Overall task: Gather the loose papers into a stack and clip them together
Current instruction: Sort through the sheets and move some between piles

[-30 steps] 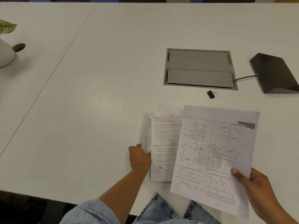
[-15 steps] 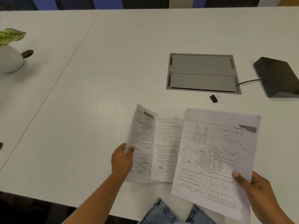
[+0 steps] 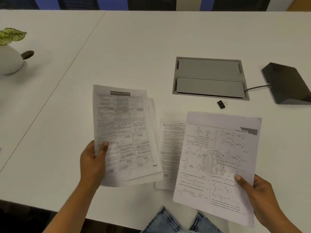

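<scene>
My left hand (image 3: 93,163) grips a few printed sheets (image 3: 125,133) by their lower left edge and holds them lifted off the table, top page headed with a dark banner. In my right hand (image 3: 257,194) is a sheet of chemistry diagrams (image 3: 217,162), held by its lower right corner. One more printed sheet (image 3: 170,148) lies flat on the white table between them, partly under the chemistry sheet. A black binder clip (image 3: 221,104) rests on the table just beyond the papers.
A grey cable hatch (image 3: 209,77) is set into the table (image 3: 134,47) behind the clip. A dark wedge-shaped device (image 3: 287,83) with a cable stands at the right. A white plant pot (image 3: 9,60) sits at far left. My jeans show below the table's near edge.
My left hand has lifted its sheets off the lying page and swung them left, so their printed face now shows fully. The right hand's sheet has barely moved.
</scene>
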Demonstrator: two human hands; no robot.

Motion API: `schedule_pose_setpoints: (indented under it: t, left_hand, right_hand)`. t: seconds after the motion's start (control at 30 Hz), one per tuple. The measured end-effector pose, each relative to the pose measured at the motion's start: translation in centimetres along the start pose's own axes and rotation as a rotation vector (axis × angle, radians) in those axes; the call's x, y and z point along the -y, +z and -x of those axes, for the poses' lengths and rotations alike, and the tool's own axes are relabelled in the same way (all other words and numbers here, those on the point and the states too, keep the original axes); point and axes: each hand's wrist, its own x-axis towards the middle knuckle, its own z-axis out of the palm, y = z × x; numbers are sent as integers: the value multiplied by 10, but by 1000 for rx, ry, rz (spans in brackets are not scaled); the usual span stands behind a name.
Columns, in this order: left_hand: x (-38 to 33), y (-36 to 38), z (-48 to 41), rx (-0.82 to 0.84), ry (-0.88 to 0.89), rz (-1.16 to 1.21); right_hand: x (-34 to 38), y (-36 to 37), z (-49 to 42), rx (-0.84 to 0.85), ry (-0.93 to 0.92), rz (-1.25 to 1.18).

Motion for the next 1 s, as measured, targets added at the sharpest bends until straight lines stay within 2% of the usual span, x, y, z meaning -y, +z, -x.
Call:
schedule_pose_setpoints:
  t: [0.07, 0.17, 0.43, 0.53, 0.73, 0.87, 0.93, 1.0]
  left_hand:
    - [-17, 2, 4, 19, -26, 124]
    - [-39, 15, 16, 156, -89, 235]
    - [-60, 79, 71, 489, -137, 290]
    - [-57, 96, 81, 501, -157, 237]
    - [-46, 108, 74, 401, -117, -38]
    - [-54, 108, 61, 695, -397, 221]
    - [-53, 109, 59, 770, -420, 254]
    - [-51, 113, 59, 742, -372, 238]
  right_hand:
    - [1, 3, 0, -14, -12, 8]
    - [3, 7, -2, -19, -37, 12]
    - [17, 33, -2, 113, -70, -67]
    - [23, 39, 1, 198, -100, -145]
    - [28, 42, 2, 264, -122, -106]
    - [38, 43, 8, 269, -85, -167]
    - [39, 42, 5, 203, -12, -133]
    - [42, 41, 3, 261, -15, -128]
